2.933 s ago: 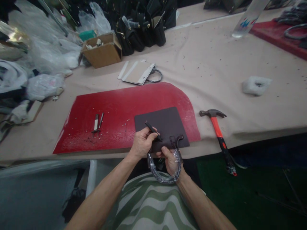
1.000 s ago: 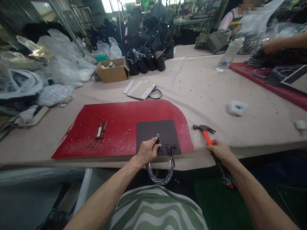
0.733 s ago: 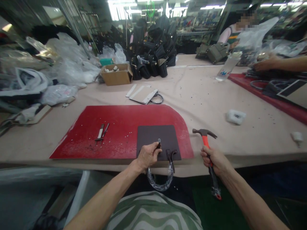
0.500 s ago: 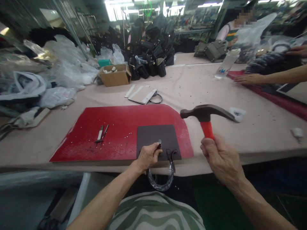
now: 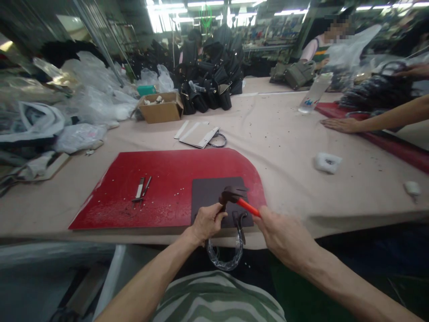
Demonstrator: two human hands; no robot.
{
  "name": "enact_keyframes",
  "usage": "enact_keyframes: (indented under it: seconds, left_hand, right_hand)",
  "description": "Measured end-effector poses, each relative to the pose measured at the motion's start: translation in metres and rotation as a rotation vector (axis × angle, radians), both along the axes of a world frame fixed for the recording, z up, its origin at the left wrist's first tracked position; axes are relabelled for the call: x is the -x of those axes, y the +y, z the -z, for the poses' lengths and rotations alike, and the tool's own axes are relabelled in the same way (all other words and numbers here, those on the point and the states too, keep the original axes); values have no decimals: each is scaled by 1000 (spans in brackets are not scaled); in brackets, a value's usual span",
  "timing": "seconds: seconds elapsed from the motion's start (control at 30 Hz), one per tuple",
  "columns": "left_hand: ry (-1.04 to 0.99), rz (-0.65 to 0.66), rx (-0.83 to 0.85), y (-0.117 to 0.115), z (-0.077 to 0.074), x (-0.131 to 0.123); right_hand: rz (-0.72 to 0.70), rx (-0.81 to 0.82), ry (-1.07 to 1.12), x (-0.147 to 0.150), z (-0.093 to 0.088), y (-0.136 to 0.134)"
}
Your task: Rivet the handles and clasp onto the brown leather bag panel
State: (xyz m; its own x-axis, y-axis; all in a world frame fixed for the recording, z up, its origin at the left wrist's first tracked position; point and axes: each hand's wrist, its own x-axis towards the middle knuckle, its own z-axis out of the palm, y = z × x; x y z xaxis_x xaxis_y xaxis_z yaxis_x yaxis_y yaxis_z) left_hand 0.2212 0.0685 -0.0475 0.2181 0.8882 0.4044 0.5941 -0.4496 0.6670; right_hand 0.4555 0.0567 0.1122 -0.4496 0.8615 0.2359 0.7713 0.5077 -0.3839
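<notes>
My right hand (image 5: 275,227) grips a claw hammer (image 5: 248,206) by its red handle. The hammer's dark head is over the top of my left hand (image 5: 208,220), at the upper end of a small metal punch (image 5: 223,207) pinched in those fingers. Most of the punch is hidden by the fingers and the hammer head. Beneath lies a dark brown flat panel (image 5: 208,192) on a red mat (image 5: 161,167). A plastic-wrapped round handle (image 5: 225,264) is joined to the panel by dark tabs and hangs over the table's front edge.
Metal tools (image 5: 142,191) and small white bits lie on the mat's left part. Behind it are pale panels (image 5: 199,134), a cardboard box (image 5: 162,109) and black bags (image 5: 208,91). At right are a white packet (image 5: 327,163), a bottle (image 5: 315,93) and a co-worker's hand (image 5: 340,125).
My right hand has swung the hammer down and left, from raised at the right to the punch. My left hand stays on the panel. The co-worker's hand has shifted slightly left.
</notes>
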Motion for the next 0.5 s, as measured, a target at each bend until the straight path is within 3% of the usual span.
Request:
enact_keyframes:
  seconds: [0.07, 0.2, 0.33, 0.4, 0.5]
  left_hand:
    - [-1, 1, -8, 0, 1, 0]
    - [-6, 4, -5, 0, 1, 0]
    - [12, -17, 12, -1, -1, -1]
    - [6, -25, 2, -1, -2, -2]
    - [-10, -13, -8, -1, -4, -1]
  right_hand:
    - [-3, 71, -113, -3, 5, 1]
    - [132, -23, 15, -3, 0, 2]
    - [74, 217, -265, -4, 2, 6]
    - [116, 268, -265, -5, 8, 13]
    - [198, 309, -93, 3, 30, 31]
